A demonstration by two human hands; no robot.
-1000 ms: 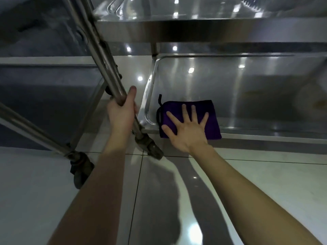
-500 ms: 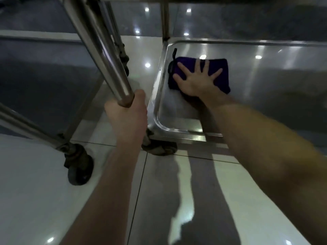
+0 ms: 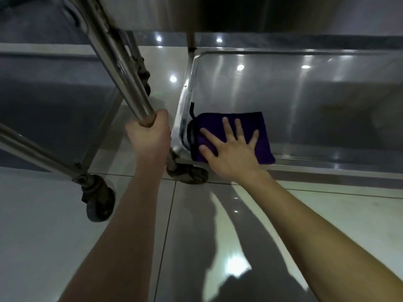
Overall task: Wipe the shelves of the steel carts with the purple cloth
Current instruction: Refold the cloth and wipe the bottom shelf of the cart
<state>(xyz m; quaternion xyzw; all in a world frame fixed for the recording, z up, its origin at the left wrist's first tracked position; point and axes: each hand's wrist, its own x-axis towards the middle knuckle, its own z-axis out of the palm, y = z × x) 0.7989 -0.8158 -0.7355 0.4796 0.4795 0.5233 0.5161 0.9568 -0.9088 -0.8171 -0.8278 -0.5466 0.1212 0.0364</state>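
The folded purple cloth (image 3: 260,129), edged with a black loop, lies flat in the near left corner of the cart's bottom steel shelf (image 3: 316,101). My right hand (image 3: 231,149) presses down on it with fingers spread and straight. My left hand (image 3: 149,136) grips the steel cart leg (image 3: 122,68), fingers curled round the tube just above the caster. The shelf is shiny and reflects ceiling lights.
A second steel cart stands at the left, with its own leg (image 3: 32,153) and caster wheel (image 3: 98,203). Another caster (image 3: 189,174) sits under the shelf's corner. An upper shelf (image 3: 261,12) overhangs at the top. Glossy floor tiles (image 3: 327,210) spread in front.
My right hand has drawn the cloth back from the far left part of the shelf to its near left corner. The left hand keeps its grip on the leg.
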